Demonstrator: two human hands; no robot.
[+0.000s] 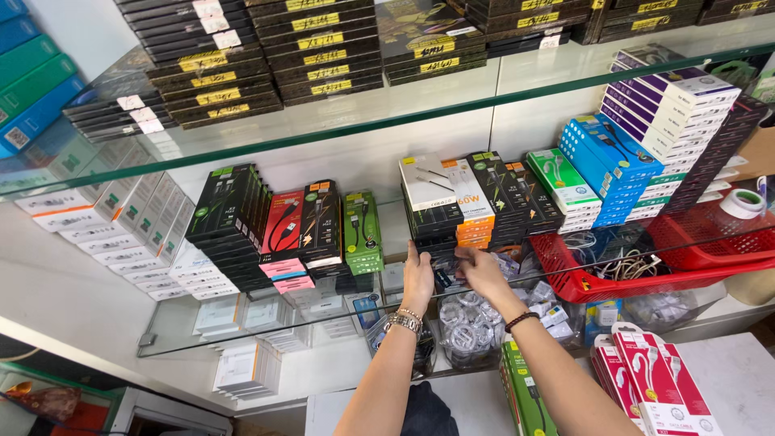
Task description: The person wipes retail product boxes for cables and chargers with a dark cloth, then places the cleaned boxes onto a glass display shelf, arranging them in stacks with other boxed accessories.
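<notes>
Head view, looking down: nearest the camera, two bare forearms rise from the bottom edge. Beside the right forearm stand red-and-white earphone packs and a green cable box on a white counter.

The left hand, with a metal bracelet at its wrist, reaches up to the glass shelf. Its fingers are stretched upward and released, their tips touching the bottom of the stack of black and orange boxes that stands at the middle of the shelf. The right hand, a dark band on its wrist, lies just beside the left. Its fingers curl toward the lower edge of the same stack; whether they pinch a box or only press against it cannot be told, as the fingertips blur into the clutter of small dark items there. The stack thus sits directly above and against both sets of fingertips, with a white box lying on top of it.

Below the shelf, between the arms, lie bags of coiled white cables. To the right a red plastic basket holds loose cords. Left of the stack stand a green box, pink-and-black cable boxes and black boxes.

Farther back are blue boxes and purple-and-white boxes. An upper glass shelf carries dark flat boxes with yellow labels.
</notes>
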